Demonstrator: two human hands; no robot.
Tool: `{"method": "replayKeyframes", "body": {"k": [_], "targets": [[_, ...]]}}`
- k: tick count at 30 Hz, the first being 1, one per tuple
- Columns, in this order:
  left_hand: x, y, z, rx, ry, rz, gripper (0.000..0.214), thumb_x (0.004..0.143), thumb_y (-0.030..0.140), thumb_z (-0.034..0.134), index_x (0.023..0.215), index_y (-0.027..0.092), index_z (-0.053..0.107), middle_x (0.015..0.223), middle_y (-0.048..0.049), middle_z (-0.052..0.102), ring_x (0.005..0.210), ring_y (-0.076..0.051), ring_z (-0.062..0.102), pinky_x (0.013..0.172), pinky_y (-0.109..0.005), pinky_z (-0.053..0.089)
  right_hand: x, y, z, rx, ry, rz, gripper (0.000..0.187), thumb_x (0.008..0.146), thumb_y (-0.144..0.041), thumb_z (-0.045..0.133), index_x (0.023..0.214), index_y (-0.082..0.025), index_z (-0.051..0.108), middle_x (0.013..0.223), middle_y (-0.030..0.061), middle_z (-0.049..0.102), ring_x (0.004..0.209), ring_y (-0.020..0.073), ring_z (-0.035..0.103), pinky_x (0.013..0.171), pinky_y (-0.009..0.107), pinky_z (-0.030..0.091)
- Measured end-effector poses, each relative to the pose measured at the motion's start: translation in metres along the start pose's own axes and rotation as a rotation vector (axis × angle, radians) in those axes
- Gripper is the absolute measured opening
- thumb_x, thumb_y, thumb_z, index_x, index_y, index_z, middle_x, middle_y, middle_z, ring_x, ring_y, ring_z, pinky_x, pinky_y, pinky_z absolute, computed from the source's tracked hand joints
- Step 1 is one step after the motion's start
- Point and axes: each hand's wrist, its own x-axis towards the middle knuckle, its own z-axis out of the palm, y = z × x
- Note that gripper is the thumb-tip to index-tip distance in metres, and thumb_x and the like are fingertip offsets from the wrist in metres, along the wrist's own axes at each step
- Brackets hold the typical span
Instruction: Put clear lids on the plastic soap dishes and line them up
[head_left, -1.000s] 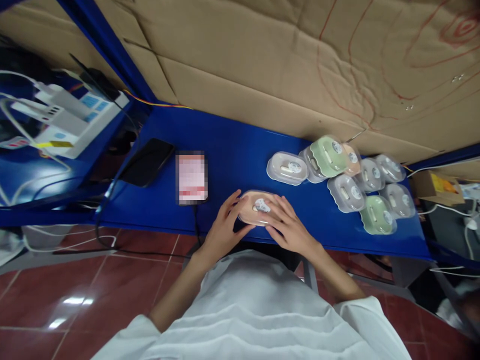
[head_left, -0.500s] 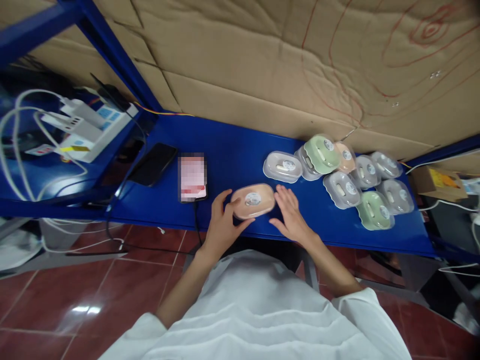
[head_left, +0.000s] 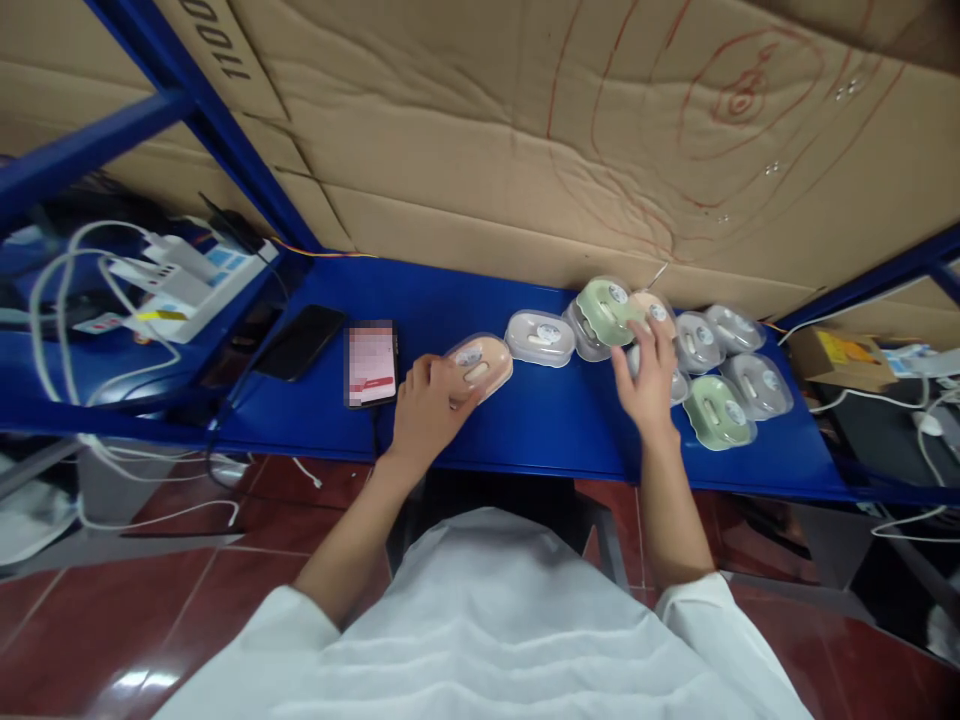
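My left hand (head_left: 431, 408) is closed round the left end of a peach oval plastic box (head_left: 495, 372) with a clear lid, a round sticker and a pale oblong piece. The box is tilted on the blue table. My right hand (head_left: 649, 385) is open, its fingers spread over a grey lidded box (head_left: 679, 388) that it partly hides. Its fingertips reach a second peach box (head_left: 654, 308); whether they touch it I cannot tell. Beside them a green box (head_left: 606, 312) rests on top of a grey one (head_left: 585, 335). Another grey box (head_left: 540, 338) stands between my hands.
More lidded boxes, one a green box (head_left: 718, 412), cluster on the right of the blue table (head_left: 540, 430). A phone with a lit screen (head_left: 371, 365) and a dark phone (head_left: 301, 342) lie left. A power strip (head_left: 202, 295) with white cables is farther left. Cardboard (head_left: 450, 150) lines the back.
My right hand has left the peach box and moved right, over the cluster. My left hand keeps hold of the peach box, which has turned and tilted. The view has shifted slightly.
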Motion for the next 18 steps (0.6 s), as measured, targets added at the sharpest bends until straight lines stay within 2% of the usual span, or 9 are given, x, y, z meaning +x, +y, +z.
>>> {"method": "replayKeyframes", "body": {"k": [2, 4, 7, 10, 14, 16, 18], "targets": [[0.019, -0.001, 0.0, 0.029, -0.02, -0.029, 0.059, 0.095, 0.059, 0.072, 0.128, 0.013, 0.056, 0.129, -0.0221, 0.062, 0.119, -0.04, 0.067, 0.098, -0.052, 0.057, 0.03, 0.017, 0.015, -0.053, -0.011, 0.068, 0.066, 0.108, -0.064, 0.044, 0.158, -0.021, 0.049, 0.168, 0.0214, 0.041, 0.157, 0.0386, 0.038, 0.124, 0.066, 0.035], [0.026, -0.001, 0.001, 0.036, -0.029, -0.026, 0.062, 0.095, 0.061, 0.071, 0.129, 0.012, 0.056, 0.13, -0.0226, 0.061, 0.118, -0.04, 0.067, 0.098, -0.052, 0.057, 0.047, 0.028, 0.031, -0.066, -0.053, 0.101, 0.07, 0.108, -0.067, 0.041, 0.159, -0.02, 0.047, 0.167, 0.022, 0.042, 0.156, 0.0396, 0.04, 0.123, 0.067, 0.035], [0.019, 0.0, 0.006, -0.025, -0.018, 0.023, 0.061, 0.094, 0.058, 0.072, 0.132, 0.013, 0.054, 0.131, -0.0216, 0.059, 0.12, -0.038, 0.066, 0.102, -0.051, 0.056, 0.047, 0.033, 0.05, -0.021, -0.067, 0.071, 0.072, 0.107, -0.067, 0.04, 0.162, -0.02, 0.044, 0.166, 0.0213, 0.043, 0.156, 0.0397, 0.038, 0.123, 0.067, 0.036], [0.017, -0.005, 0.01, -0.07, -0.021, 0.022, 0.058, 0.095, 0.053, 0.072, 0.134, 0.015, 0.054, 0.133, -0.02, 0.059, 0.123, -0.036, 0.066, 0.105, -0.049, 0.056, 0.035, 0.035, 0.058, 0.056, -0.039, 0.011, 0.074, 0.104, -0.069, 0.045, 0.162, -0.023, 0.045, 0.169, 0.0189, 0.04, 0.158, 0.039, 0.033, 0.126, 0.068, 0.033], [0.049, -0.018, 0.01, 0.012, -0.08, -0.021, 0.052, 0.099, 0.049, 0.064, 0.138, 0.016, 0.054, 0.135, -0.0199, 0.063, 0.12, -0.035, 0.068, 0.103, -0.05, 0.056, 0.036, 0.033, 0.064, 0.197, -0.02, -0.044, 0.072, 0.101, -0.071, 0.051, 0.156, -0.025, 0.054, 0.167, 0.0159, 0.044, 0.157, 0.0369, 0.037, 0.128, 0.066, 0.031], [0.069, -0.019, 0.008, 0.045, -0.088, 0.002, 0.05, 0.099, 0.045, 0.063, 0.139, 0.016, 0.055, 0.14, -0.0221, 0.062, 0.129, -0.038, 0.064, 0.106, -0.053, 0.054, 0.048, 0.029, 0.067, 0.26, -0.033, -0.074, 0.071, 0.099, -0.072, 0.055, 0.153, -0.026, 0.059, 0.165, 0.0152, 0.049, 0.154, 0.036, 0.042, 0.128, 0.063, 0.034], [0.079, -0.013, 0.006, 0.08, -0.082, 0.052, 0.05, 0.1, 0.044, 0.061, 0.142, 0.016, 0.056, 0.15, -0.0244, 0.057, 0.14, -0.042, 0.056, 0.111, -0.056, 0.049, 0.065, 0.023, 0.07, 0.303, -0.08, -0.119, 0.07, 0.1, -0.071, 0.054, 0.151, -0.025, 0.061, 0.162, 0.0149, 0.053, 0.151, 0.0339, 0.048, 0.127, 0.058, 0.037]]}}
